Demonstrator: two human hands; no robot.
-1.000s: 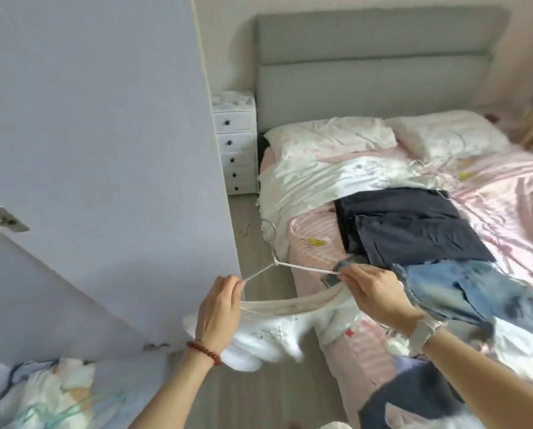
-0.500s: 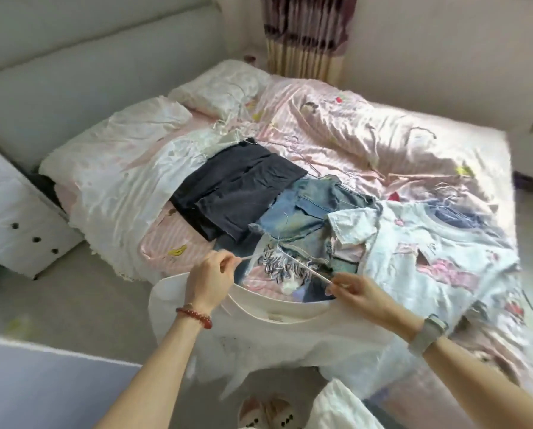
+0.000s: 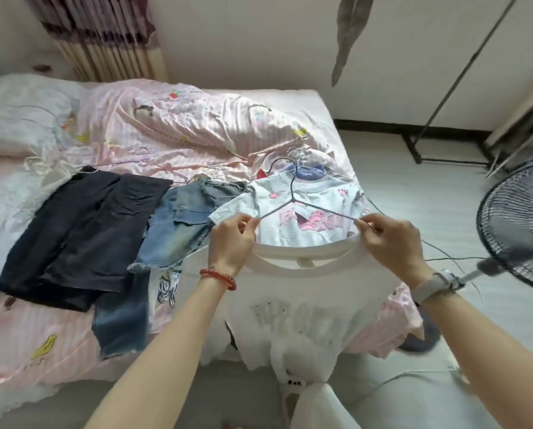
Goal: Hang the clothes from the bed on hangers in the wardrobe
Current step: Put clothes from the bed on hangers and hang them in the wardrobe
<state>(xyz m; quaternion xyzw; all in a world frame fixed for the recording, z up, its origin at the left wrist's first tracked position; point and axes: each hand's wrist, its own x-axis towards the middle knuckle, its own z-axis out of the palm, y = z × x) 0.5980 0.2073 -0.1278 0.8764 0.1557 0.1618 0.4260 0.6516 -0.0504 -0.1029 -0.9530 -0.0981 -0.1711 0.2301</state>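
Both arms reach forward, left hand (image 3: 232, 243) and right hand (image 3: 393, 243) each in a pinching grip.

Over the bed (image 3: 197, 125), left hand (image 3: 232, 243) and right hand (image 3: 392, 243) pinch the hanger (image 3: 293, 193) ends inside a white shirt (image 3: 305, 298), beside dark trousers (image 3: 82, 230) and denim shorts (image 3: 178, 230).

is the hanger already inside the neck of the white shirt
No: the wire hanger is above the white shirt collar, with the left hand and right hand pinching its ends.
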